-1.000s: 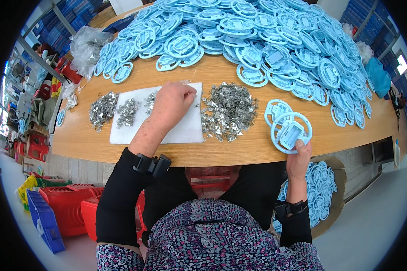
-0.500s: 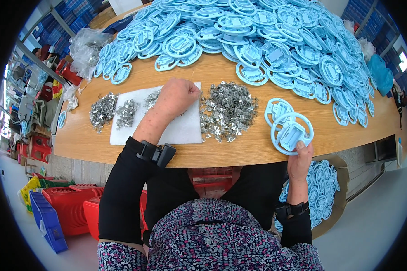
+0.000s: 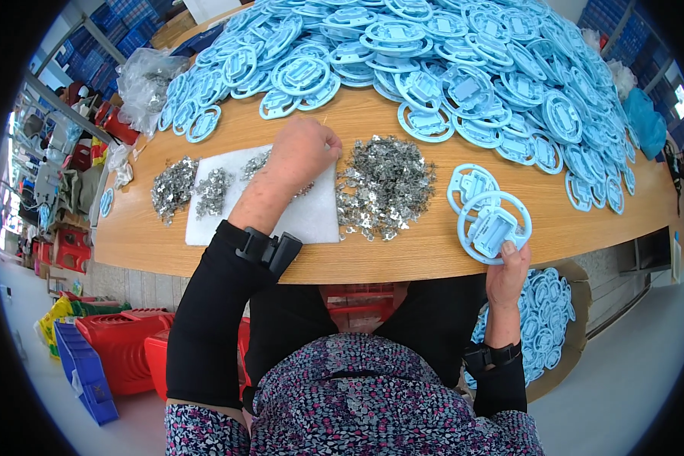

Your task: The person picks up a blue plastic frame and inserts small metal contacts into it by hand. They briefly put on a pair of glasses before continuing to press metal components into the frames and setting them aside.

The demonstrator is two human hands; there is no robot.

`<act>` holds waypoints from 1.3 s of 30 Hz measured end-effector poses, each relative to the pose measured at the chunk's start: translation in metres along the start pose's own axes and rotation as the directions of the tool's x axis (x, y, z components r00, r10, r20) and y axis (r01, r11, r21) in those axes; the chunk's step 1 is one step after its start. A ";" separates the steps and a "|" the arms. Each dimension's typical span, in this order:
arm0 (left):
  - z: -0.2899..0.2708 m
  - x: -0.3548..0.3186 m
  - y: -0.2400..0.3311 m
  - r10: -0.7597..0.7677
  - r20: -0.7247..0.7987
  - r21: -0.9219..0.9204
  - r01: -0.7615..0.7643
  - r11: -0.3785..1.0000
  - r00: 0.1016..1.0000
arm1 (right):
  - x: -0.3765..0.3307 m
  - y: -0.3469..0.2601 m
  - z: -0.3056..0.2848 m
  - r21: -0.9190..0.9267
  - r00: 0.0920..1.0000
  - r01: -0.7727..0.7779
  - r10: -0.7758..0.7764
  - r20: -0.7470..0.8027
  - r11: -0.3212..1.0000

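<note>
Right hand (image 3: 507, 267) clamps a flat blue ring (image 3: 494, 226); left hand (image 3: 305, 146) pinches metal clips (image 3: 384, 186).

The left hand (image 3: 304, 152) curls knuckles-up over the white pad (image 3: 311, 216), hiding its fingertips and whatever they pinch. The small metal clips (image 3: 384, 186) are too tiny to tell apart. The far heap of blue plastic rings (image 3: 463, 61) runs off the top edge.

Left arm stretches forward in a black sleeve, strap at the wrist, the left hand (image 3: 305, 150) knuckles up with fingers (image 3: 331, 144) curled down and pinched together. Right hand (image 3: 507, 273) sits low and close, palm up, fingers closed in a grip.
</note>
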State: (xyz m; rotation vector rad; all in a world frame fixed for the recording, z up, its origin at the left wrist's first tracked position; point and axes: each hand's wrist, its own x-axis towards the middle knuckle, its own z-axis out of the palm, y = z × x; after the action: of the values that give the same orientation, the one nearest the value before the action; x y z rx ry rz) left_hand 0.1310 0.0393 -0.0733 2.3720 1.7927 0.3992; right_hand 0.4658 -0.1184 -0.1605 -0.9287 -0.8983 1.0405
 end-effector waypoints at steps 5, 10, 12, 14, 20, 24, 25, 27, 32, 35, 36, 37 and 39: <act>-0.001 -0.002 0.011 0.013 0.068 0.007 -0.013 1.000 0.998 | -0.001 -0.002 0.002 0.003 1.000 -0.005 0.005 -0.005 1.000; -0.002 -0.059 0.016 0.129 -0.102 -0.148 -0.144 0.978 0.986 | -0.001 -0.001 -0.002 0.005 1.000 -0.004 0.004 0.007 1.000; 0.001 -0.101 0.024 0.235 -0.086 -0.026 -0.238 0.971 0.968 | 0.000 0.000 0.001 0.008 1.000 -0.008 0.008 0.001 1.000; -0.003 -0.127 0.032 0.235 -0.015 -0.048 -0.235 0.971 0.972 | 0.000 -0.001 0.001 0.013 1.000 -0.018 0.018 -0.008 1.000; 0.020 -0.148 0.007 0.222 -0.083 -0.140 -0.232 0.963 0.971 | 0.000 0.000 0.001 0.026 0.999 -0.020 0.021 -0.026 0.999; 0.028 -0.138 0.000 0.311 -0.174 -0.140 -0.336 0.931 0.934 | 0.000 0.001 -0.001 0.020 1.000 -0.016 0.017 -0.015 1.000; 0.029 -0.137 -0.001 0.317 -0.198 -0.150 -0.349 0.925 0.927 | 0.000 0.000 -0.001 0.018 1.000 -0.016 0.016 -0.016 1.000; 0.028 -0.134 0.002 0.291 -0.206 -0.192 -0.330 0.924 0.934 | 0.000 -0.002 0.002 0.026 1.000 -0.011 0.011 -0.001 1.000; 0.031 -0.137 0.007 0.261 -0.277 -0.235 -0.328 0.915 0.925 | -0.001 -0.004 0.005 0.002 1.000 -0.006 0.006 -0.027 1.000; 0.032 -0.138 0.008 0.258 -0.283 -0.249 -0.331 0.910 0.924 | -0.001 -0.001 0.001 -0.002 1.000 0.005 -0.005 -0.010 1.000; 0.034 -0.137 0.008 0.276 -0.285 -0.257 -0.350 0.901 0.918 | -0.001 0.001 -0.002 0.002 1.000 0.015 -0.015 0.012 1.000; 0.035 -0.137 0.009 0.292 -0.285 -0.265 -0.367 0.892 0.913 | -0.002 0.001 -0.004 -0.001 1.000 0.010 -0.010 0.013 1.000; 0.034 -0.139 0.016 0.287 -0.273 -0.288 -0.362 0.886 0.918 | -0.005 0.001 -0.007 0.002 1.000 -0.002 0.002 0.014 1.000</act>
State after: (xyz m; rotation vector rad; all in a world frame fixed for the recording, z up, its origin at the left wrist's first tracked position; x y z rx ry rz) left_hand 0.1205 -0.0972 -0.1187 2.4486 1.2556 0.9655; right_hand 0.4705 -0.1247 -0.1644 -0.9213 -0.9076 1.0502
